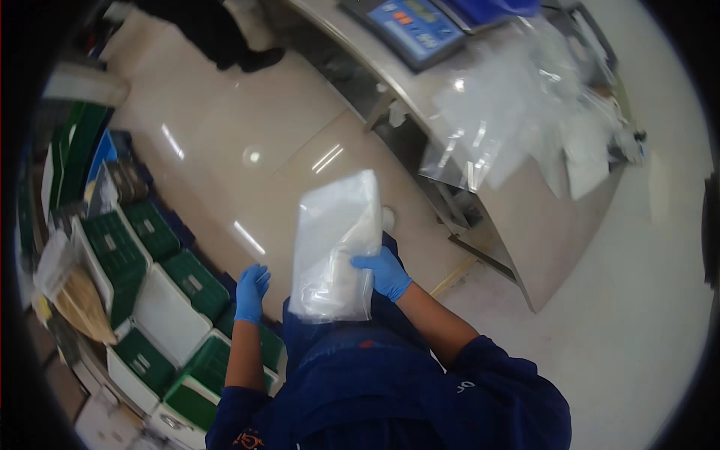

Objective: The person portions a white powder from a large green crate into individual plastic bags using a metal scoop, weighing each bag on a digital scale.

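Note:
A stack of clear plastic bags (pixel 334 236) hangs in front of my body, gripped at its right edge by my right hand (pixel 382 270), which wears a blue glove. My left hand (pixel 252 292), gloved in blue too, is raised to the left of the stack without touching it; its fingers are slightly curled and nothing shows in them. More clear plastic bags (pixel 495 107) lie in a loose pile on the table at the upper right.
A table (pixel 568 236) with a device bearing a coloured panel (pixel 416 28) stands at the right. Green and white crates (pixel 194 281) line the left side, with a brown paper bag (pixel 84 304) beside them. Another person's dark-clothed leg (pixel 208 28) is at the top.

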### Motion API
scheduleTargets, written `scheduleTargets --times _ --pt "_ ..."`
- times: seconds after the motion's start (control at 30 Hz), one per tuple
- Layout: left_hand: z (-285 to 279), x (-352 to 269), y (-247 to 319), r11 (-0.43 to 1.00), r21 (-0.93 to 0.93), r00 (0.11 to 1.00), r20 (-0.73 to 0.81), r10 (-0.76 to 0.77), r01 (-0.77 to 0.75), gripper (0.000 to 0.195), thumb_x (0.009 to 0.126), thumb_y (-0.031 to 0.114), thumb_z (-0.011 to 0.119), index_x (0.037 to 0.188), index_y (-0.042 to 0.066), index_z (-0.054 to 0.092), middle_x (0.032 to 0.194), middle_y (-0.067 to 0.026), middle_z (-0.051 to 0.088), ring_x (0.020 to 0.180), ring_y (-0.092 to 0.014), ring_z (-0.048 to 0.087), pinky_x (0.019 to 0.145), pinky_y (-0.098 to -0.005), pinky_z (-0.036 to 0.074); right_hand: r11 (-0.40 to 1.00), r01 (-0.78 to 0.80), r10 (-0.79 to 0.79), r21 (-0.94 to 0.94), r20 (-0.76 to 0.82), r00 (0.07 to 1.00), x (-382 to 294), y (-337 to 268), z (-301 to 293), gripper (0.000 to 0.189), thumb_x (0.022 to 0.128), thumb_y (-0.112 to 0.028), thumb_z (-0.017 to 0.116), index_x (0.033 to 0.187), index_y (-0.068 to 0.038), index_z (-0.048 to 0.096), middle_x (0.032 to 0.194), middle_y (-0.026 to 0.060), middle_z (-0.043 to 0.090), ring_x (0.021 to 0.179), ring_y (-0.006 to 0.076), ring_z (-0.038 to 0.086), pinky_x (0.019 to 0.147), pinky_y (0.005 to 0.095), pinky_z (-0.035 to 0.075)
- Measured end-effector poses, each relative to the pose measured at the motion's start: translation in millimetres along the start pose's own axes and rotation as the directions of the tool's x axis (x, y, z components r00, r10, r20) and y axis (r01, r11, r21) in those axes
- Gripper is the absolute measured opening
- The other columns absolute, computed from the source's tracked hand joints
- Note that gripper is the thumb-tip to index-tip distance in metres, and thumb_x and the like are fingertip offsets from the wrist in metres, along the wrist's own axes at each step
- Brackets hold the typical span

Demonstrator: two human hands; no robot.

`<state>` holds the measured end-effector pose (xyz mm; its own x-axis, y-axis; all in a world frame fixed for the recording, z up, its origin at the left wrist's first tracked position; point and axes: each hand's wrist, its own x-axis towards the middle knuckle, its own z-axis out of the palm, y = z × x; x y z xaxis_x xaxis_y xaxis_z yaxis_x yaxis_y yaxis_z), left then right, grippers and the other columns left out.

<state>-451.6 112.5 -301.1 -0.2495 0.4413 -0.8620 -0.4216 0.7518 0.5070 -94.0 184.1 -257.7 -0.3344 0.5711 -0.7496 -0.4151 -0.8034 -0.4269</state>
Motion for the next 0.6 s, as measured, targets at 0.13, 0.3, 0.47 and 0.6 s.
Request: scheduleTargets --times 0.13,0.3,0.47,0.6 --pt "-126.0 15.4 -107.6 0.967 -0.197 0.978 -0.095 -0.183 0.162 0.023 0.096 0.028 0.061 0.113 0.012 0.06 0.106 -0.0051 0.069 0.088 -0.017 0.067 0.068 -0.0264 0.049 0.999 0.026 -0.02 0.03 -0.178 0.984 55.8 42.7 -41.4 0.046 0.083 -0.003 0.072 0.126 0.008 0.057 0.115 0.0157 0.066 0.101 0.0268 0.067 0.094 0.0368 0.054" --pt "-121.3 -16.9 -159.3 0.946 0.04 0.903 -0.313 -0.295 0.323 0.018 0.094 0.024 0.063 0.107 0.012 0.062 0.096 -0.0042 0.07 0.08 -0.017 0.067 0.065 -0.0263 0.048 0.991 0.133 -0.12 0.001 -0.432 0.894 138.4 20.8 -148.6 0.048 0.082 -0.003 0.073 0.127 0.004 0.057 0.114 0.0138 0.065 0.101 0.0292 0.066 0.093 0.0417 0.054" --pt "-57.6 -38.5 -169.3 0.926 0.153 0.916 -0.268 -0.298 0.346 0.026 0.092 0.023 0.066 0.114 0.009 0.063 0.1 -0.0043 0.071 0.084 -0.016 0.068 0.071 -0.0289 0.05 0.961 0.268 -0.262 -0.065 -0.517 0.815 235.1 -47.3 -239.7 0.049 0.085 -0.006 0.071 0.131 0.0 0.056 0.122 0.0153 0.062 0.108 0.0326 0.063 0.098 0.0449 0.051" --pt "21.9 -10.7 -125.1 0.904 0.345 0.966 -0.143 -0.216 0.253 0.032 0.094 0.022 0.066 0.12 0.005 0.063 0.106 -0.0058 0.071 0.094 -0.017 0.068 0.08 -0.03 0.05 0.878 0.478 -0.432 0.005 -0.42 0.798 312.9 -96.4 -380.3 0.043 0.09 -0.015 0.067 0.129 0.0 0.058 0.122 0.0164 0.063 0.106 0.033 0.063 0.096 0.0459 0.051"
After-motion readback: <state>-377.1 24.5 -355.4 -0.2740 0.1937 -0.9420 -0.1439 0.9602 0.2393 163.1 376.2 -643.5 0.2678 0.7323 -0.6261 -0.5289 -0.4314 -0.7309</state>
